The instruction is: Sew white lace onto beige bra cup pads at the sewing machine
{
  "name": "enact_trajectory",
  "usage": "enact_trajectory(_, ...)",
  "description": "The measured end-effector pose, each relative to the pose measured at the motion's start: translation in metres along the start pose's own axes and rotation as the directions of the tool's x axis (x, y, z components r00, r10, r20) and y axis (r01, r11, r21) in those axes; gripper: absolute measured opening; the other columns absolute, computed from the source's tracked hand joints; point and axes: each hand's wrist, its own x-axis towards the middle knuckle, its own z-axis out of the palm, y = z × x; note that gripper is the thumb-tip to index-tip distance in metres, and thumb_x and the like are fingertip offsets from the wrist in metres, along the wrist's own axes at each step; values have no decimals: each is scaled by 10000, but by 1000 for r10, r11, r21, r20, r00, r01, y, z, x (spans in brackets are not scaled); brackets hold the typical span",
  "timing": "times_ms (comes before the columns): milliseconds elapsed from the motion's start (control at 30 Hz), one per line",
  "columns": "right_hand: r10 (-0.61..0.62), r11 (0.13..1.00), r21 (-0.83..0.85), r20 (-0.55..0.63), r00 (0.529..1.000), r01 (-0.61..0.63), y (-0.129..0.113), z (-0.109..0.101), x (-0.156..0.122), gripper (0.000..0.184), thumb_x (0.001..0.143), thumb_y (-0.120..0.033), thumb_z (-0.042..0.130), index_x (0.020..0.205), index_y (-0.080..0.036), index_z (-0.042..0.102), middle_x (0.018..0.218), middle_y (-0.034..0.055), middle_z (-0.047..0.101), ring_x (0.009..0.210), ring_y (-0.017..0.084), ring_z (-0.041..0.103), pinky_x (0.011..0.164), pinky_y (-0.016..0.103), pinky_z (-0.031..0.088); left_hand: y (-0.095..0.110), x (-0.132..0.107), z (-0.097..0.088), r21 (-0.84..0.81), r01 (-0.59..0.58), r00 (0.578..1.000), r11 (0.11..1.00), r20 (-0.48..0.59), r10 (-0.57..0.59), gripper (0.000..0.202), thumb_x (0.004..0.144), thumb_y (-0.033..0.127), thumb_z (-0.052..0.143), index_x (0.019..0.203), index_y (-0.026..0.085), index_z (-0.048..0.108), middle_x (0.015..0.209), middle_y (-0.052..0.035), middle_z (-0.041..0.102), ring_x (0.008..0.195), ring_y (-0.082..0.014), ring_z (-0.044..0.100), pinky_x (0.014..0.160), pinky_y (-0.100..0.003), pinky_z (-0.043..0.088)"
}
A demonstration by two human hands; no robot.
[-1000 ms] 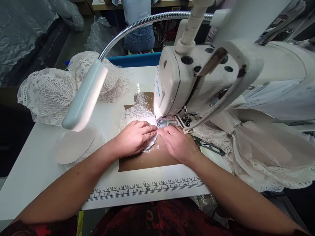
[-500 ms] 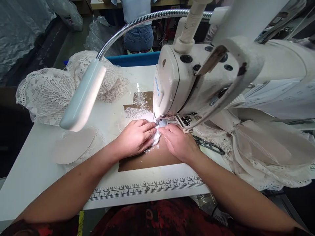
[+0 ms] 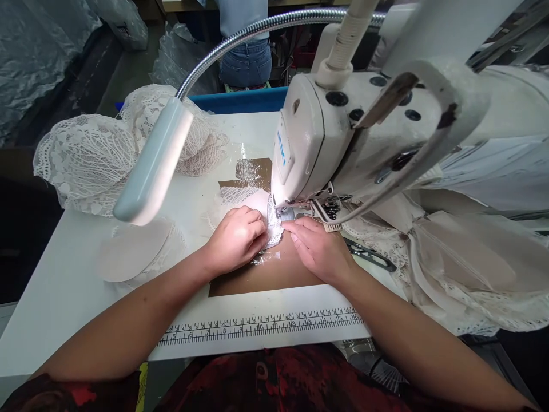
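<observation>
A small white lace piece (image 3: pixel 274 229) lies under the needle of the white sewing machine (image 3: pixel 326 143). My left hand (image 3: pixel 235 237) sits on its left part with the fingers curled and pinching the lace edge. My right hand (image 3: pixel 319 249) lies to the right of the needle, fingers together and pressed flat on the fabric by the presser foot (image 3: pixel 285 213). More of the lace (image 3: pixel 240 197) trails behind my left hand over a brown patch (image 3: pixel 274 274) of the table.
A gooseneck lamp (image 3: pixel 152 163) hangs over the table's left half. Lace heaps (image 3: pixel 94 154) sit at the back left, a round pad (image 3: pixel 132 252) nearer. Black snips (image 3: pixel 371 257) lie right of my hand, pale fabric (image 3: pixel 463 269) beyond. A printed ruler (image 3: pixel 261 326) runs along the front edge. A person in jeans (image 3: pixel 246 60) stands behind.
My left hand's fingers have curled from flat into a pinch, and the lace edge now stands bunched up by the needle. The view has shifted slightly.
</observation>
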Motion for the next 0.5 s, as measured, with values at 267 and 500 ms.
enact_trajectory(267, -8, 998, 55, -19, 1000, 9, -1, -3, 0, 350, 870, -157, 429, 1135, -207, 653, 1101, 71, 673, 901, 197, 603, 782, 307, 450, -5, -3, 5, -26, -97, 994, 995, -45, 96, 222, 931, 285, 479, 953, 185, 676, 861, -68, 630, 831, -185, 541, 756, -333, 420)
enact_trajectory(500, -1, 998, 58, -11, 1000, 1, -5, -7, 1, 323, 890, -185, 416, 1095, -210, 665, 1004, 65, 683, 859, 191, 589, 729, 290, 419, -5, -3, 8, 56, -132, 989, 990, -57, 135, 245, 943, 319, 477, 1000, 234, 700, 815, -49, 617, 763, -168, 502, 703, -326, 385)
